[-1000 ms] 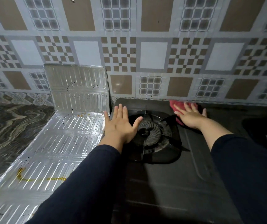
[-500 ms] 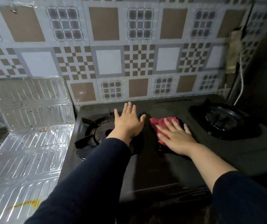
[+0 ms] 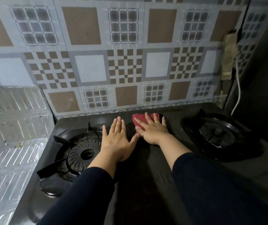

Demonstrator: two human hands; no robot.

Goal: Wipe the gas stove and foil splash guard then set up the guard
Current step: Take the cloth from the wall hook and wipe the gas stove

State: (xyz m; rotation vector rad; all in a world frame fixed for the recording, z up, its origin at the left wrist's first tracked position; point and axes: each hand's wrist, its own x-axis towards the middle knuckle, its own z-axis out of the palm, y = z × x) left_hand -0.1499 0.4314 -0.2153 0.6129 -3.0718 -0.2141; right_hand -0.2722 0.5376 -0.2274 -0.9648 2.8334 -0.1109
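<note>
The black gas stove (image 3: 146, 184) carried a left burner (image 3: 83, 153) and a right burner (image 3: 217, 135). A red cloth (image 3: 139, 120) lay at its far edge between them. Left of the stove, the foil splash guard (image 3: 8, 159) lay spread out, its far panel upright against the tiled wall (image 3: 113, 62).

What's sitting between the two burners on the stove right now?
In the head view, between the left burner and right burner, both hands rest flat on the stove top: left hand bare, right hand pressing the red cloth.
</note>
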